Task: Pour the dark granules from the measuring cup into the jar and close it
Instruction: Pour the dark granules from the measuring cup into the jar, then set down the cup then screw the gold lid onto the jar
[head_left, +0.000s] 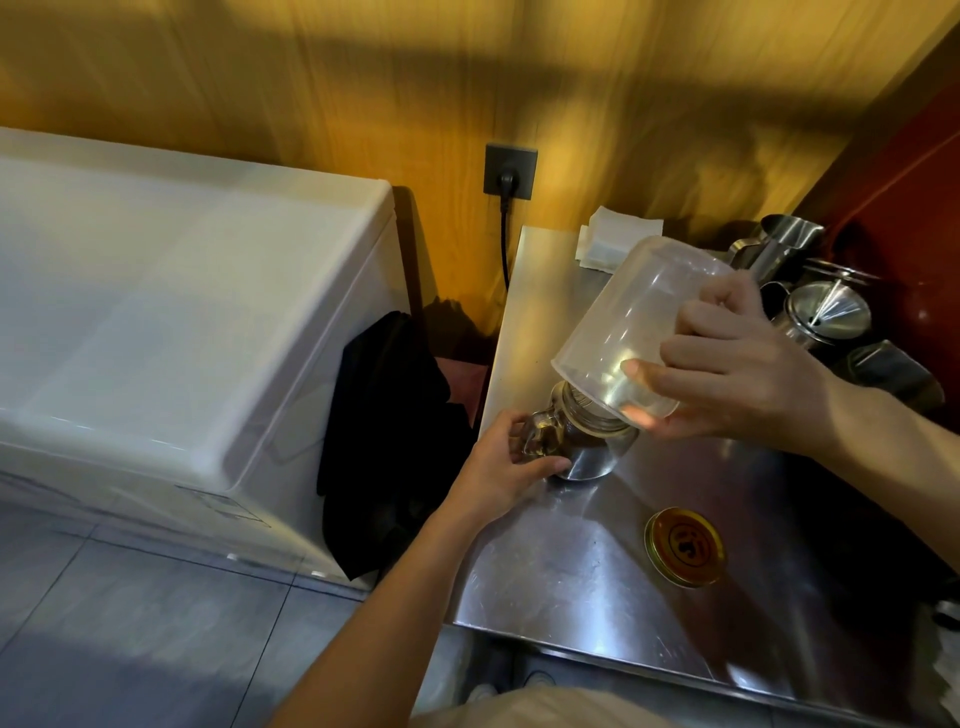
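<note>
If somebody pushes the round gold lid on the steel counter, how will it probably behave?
The round gold metal lid looks thin, so probably light. It lies flat on the smooth steel counter, so it would likely slide, not roll or tip.

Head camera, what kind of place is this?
Probably a café or drinks prep corner: a steel counter, metal pitchers at the back, and a white chest freezer beside it.
</note>
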